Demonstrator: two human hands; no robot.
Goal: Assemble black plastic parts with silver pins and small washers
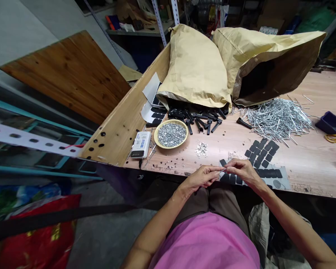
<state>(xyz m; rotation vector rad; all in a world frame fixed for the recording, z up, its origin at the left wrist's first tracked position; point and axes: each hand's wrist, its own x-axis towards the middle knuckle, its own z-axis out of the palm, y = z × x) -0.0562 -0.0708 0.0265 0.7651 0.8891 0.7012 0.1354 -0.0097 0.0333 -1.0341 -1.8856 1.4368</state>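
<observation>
My left hand (204, 177) and my right hand (242, 170) meet at the table's front edge. The fingertips of both are pinched together around something small and thin, too hidden to name. Under and beside my right hand, black rounded pads (268, 173) lie in rows on a grey sheet (286, 180). More loose black pads (261, 152) are spread just beyond it. A small pile of tiny metal pieces (201, 150) lies ahead of my left hand. To its left is a yellow bowl (156, 139) full of small metal pieces.
A heap of metal pins (280, 119) lies to the right, near a dark blue container (332, 122). Black plastic parts (201, 121) spill before a paper sack (196, 67); another sack (249, 46) gapes beside it. A white device (141, 144) sits by the wooden side board (123, 123).
</observation>
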